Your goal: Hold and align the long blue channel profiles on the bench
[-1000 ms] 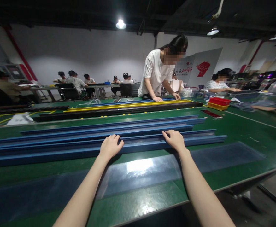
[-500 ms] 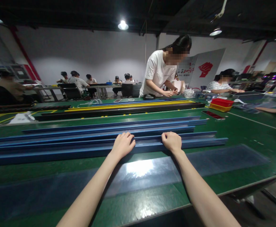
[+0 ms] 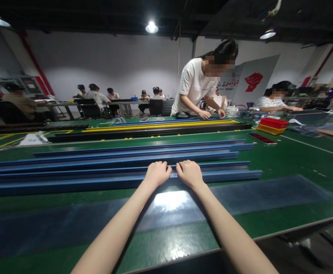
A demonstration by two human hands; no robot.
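Room, head view: It was a wide workshop with a pale wall (image 3: 112,57) and a hanging lamp (image 3: 152,27); several people sat at work in the distance.
Green desk (image 3: 286,160): Its top looked smooth and shiny, and it carried long strips, sheets and small things.
Nearest blue channel (image 3: 112,182): It lay lengthwise on the desk in front of the person, its open side upward, under both hands; its left end was outside the picture.
Left hand (image 3: 157,173): It lay over the channel, the fingers bent and close together; I could not tell whether they gripped or only rested.
Right hand (image 3: 189,173): It was just beside the left one, also touching the channel, fingers curled narrowly; their tips were partly hidden.
Handling: The channel appeared stiff along its length and probably rather light, but its smooth walls could be slippery, and so long a piece might bend.
Where to hold: In my judgement, the two raised walls gave the best hold, with the hands well apart.
Transparent sheet (image 3: 254,194): It lay flat at the near side, below the forearms.
Farther side: Another blue channel (image 3: 206,156), a black strip (image 3: 155,132) and a red tray (image 3: 273,123) lay beyond.
Co-worker (image 3: 193,82): This person leaned over the far strips.
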